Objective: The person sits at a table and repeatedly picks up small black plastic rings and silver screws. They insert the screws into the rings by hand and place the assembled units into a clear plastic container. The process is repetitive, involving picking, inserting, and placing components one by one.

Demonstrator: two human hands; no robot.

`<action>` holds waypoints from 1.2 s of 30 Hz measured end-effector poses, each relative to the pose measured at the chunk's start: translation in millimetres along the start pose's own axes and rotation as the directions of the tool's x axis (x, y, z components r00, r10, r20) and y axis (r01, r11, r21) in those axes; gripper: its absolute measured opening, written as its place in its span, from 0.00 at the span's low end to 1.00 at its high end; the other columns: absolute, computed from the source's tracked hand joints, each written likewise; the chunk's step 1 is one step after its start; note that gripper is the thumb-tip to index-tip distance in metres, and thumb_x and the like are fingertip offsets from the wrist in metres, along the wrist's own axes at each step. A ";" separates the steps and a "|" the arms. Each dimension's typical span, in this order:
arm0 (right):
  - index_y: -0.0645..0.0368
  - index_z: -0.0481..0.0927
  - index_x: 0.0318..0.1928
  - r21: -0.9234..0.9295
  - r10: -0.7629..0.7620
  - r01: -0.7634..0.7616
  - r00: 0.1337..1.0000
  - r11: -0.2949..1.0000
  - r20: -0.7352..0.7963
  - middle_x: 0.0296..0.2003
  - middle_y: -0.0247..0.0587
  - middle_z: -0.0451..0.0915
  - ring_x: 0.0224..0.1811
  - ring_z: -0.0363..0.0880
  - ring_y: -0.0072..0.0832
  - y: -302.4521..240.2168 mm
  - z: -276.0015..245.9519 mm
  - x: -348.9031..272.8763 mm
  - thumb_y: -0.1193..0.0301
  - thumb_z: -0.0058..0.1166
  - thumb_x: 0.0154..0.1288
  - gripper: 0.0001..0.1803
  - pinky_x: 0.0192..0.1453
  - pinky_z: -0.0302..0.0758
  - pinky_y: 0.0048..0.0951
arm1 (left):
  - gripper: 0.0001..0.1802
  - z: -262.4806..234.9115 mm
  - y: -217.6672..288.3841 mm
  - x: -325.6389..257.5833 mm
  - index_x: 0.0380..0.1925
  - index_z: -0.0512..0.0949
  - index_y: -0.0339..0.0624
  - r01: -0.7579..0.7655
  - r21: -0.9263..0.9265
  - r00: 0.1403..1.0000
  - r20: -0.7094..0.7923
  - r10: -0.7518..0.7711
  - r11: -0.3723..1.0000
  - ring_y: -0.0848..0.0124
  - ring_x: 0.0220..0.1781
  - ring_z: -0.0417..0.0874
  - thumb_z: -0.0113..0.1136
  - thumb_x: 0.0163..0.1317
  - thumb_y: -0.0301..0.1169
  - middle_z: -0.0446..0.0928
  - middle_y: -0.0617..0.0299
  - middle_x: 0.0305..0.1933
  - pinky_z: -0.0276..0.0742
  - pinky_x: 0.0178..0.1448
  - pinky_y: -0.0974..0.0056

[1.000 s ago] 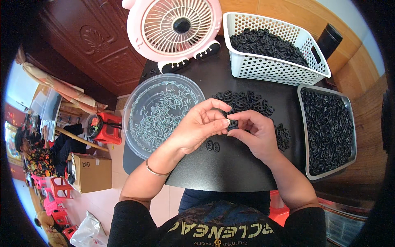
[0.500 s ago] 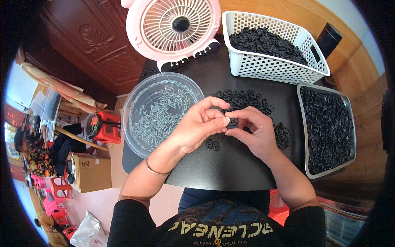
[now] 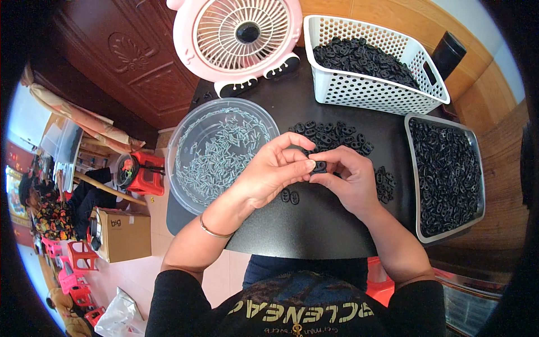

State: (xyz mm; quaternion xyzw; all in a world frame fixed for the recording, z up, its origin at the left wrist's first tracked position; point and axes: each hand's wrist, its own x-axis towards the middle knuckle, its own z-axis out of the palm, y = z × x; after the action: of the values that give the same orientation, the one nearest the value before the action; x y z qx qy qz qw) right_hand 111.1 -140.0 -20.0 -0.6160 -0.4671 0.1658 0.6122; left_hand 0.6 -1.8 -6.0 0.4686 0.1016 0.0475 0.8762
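One fan (image 3: 238,39), one clear bowl (image 3: 185,140), one white basket (image 3: 370,90), one metal tray (image 3: 418,185), two hands.

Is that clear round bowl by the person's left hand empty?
No, the clear bowl beside the left hand holds a scatter of many small silvery metal pieces.

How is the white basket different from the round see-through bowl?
The white basket is rectangular with holes in its walls; the clear bowl is round and see-through. The basket holds black parts, the bowl small silvery pieces. Both sit on the black table.
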 end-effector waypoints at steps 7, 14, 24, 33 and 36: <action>0.56 0.80 0.39 0.056 0.047 -0.047 0.999 0.997 0.003 0.22 0.28 0.70 0.22 0.65 0.12 2.5 1.1 -1.5 0.75 0.64 0.45 0.16 0.26 0.63 0.15 | 0.13 1.7 -1.3 0.4 0.41 0.68 0.40 -0.002 -0.015 0.999 -0.034 0.001 1.000 0.79 0.31 0.76 0.57 0.56 0.23 0.76 0.65 0.28 0.73 0.38 0.75; 0.58 0.77 0.45 0.136 0.096 -0.095 0.995 0.986 -0.002 0.28 0.27 0.71 0.26 0.65 0.11 -1.4 0.9 0.5 0.77 0.60 0.50 0.18 0.29 0.65 0.15 | 0.11 2.3 -6.6 4.2 0.43 0.69 0.38 -0.087 -0.073 0.996 -0.042 0.084 0.994 0.78 0.36 0.77 0.53 0.58 0.22 0.76 0.62 0.36 0.75 0.43 0.75; 0.61 0.76 0.45 0.195 0.104 -0.097 0.994 0.976 -0.027 0.30 0.29 0.74 0.31 0.71 0.12 -3.2 -0.4 1.6 0.80 0.55 0.55 0.15 0.36 0.70 0.14 | 0.13 0.9 -6.8 4.3 0.41 0.70 0.35 -0.200 0.096 0.976 -0.063 0.207 0.975 0.78 0.34 0.76 0.56 0.55 0.20 0.76 0.64 0.31 0.73 0.41 0.75; 0.63 0.76 0.43 0.360 0.284 -0.284 0.957 0.888 0.054 0.27 0.33 0.77 0.27 0.75 0.16 -8.8 -2.1 2.3 0.81 0.53 0.54 0.13 0.34 0.72 0.15 | 0.12 3.9 -10.8 4.8 0.40 0.69 0.35 -0.241 0.113 0.966 -0.068 0.250 0.964 0.77 0.34 0.77 0.55 0.54 0.19 0.76 0.62 0.30 0.73 0.42 0.74; 0.64 0.75 0.44 0.433 0.287 -0.288 0.955 0.854 0.067 0.29 0.37 0.79 0.29 0.77 0.18 -8.4 -1.3 2.5 0.80 0.52 0.55 0.14 0.35 0.74 0.17 | 0.11 4.4 -12.7 5.5 0.39 0.68 0.36 -0.233 0.024 0.970 -0.061 0.234 0.972 0.75 0.33 0.78 0.54 0.55 0.19 0.76 0.61 0.29 0.74 0.42 0.72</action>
State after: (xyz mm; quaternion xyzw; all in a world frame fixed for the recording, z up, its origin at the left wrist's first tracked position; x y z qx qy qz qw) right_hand 110.2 -140.4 -11.2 -0.5251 -0.3205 0.3562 0.7034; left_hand 6.8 -11.5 -14.9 0.4830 0.0739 0.1645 0.8569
